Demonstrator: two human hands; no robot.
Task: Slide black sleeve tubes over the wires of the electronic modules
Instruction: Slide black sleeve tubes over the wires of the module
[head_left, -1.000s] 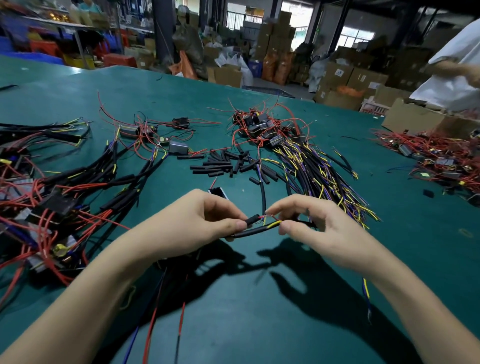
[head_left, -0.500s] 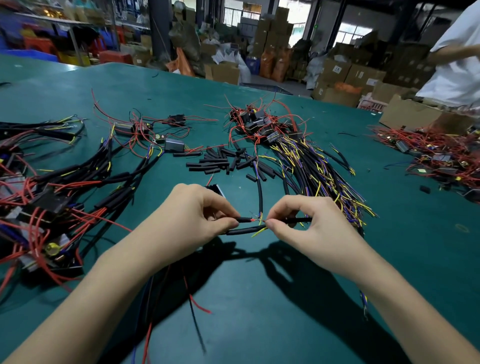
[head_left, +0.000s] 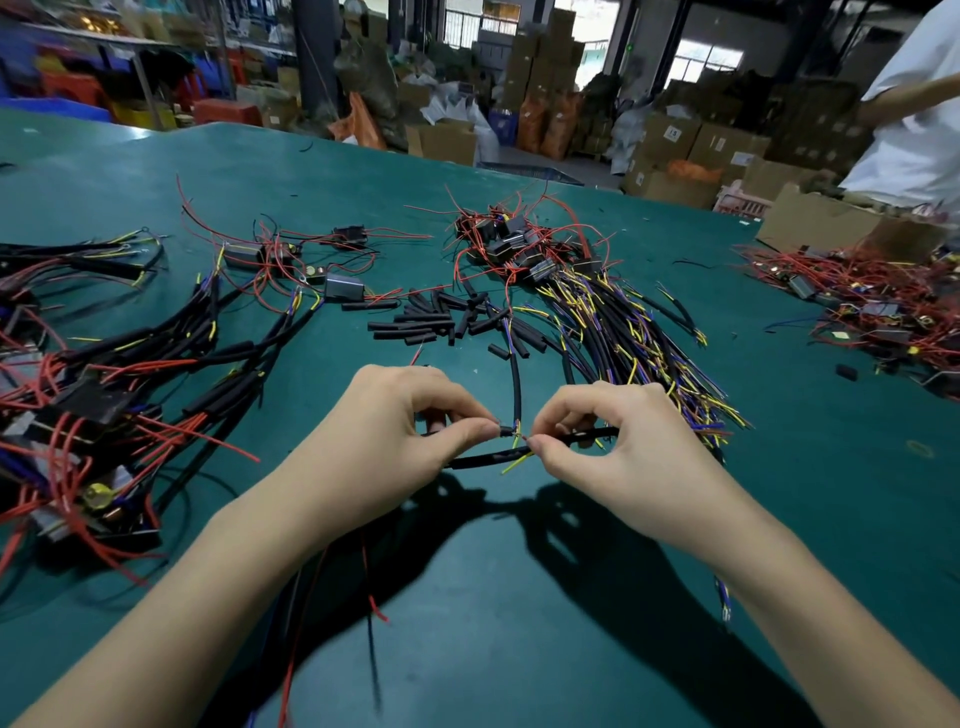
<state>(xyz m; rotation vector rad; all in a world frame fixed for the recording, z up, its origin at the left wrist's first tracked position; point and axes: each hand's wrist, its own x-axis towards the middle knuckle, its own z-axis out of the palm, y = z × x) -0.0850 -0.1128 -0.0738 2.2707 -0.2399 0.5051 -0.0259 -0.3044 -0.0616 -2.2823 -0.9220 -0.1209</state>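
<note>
Head view: your two forearms reach in from the bottom of the frame over the dark green counter (head_left: 519, 649), and loose red and black wire ends (head_left: 371, 592) trail down beneath your left wrist. At mid-frame your left hand (head_left: 387, 441) has its thumb and forefinger closed on the end of a short black sleeve tube (head_left: 505, 431); the other fingers are curled under. Just right of it, your right hand (head_left: 618, 447) pinches a thin black sheathed cable (head_left: 576, 435), whose far end sticks out past your knuckles. Between the two pinches, bare yellow and coloured wire tips (head_left: 517, 440) show, close to the tube's mouth. A second black sheathed lead (head_left: 485, 460) with a yellow tip curves just below them.

Farther up, at centre frame, a scatter of cut black sleeve tubes (head_left: 441, 319) lies on the counter. To its right spreads a fan of black-sleeved yellow and blue wires (head_left: 639, 338), running up to a heap of small black electronic modules with red leads (head_left: 519, 244). Along the left edge lies a tangle of sleeved harnesses and modules (head_left: 93, 389). At the right edge sits another red-wired pile (head_left: 872, 306), with a person in a white shirt (head_left: 914, 119) behind it at upper right.
</note>
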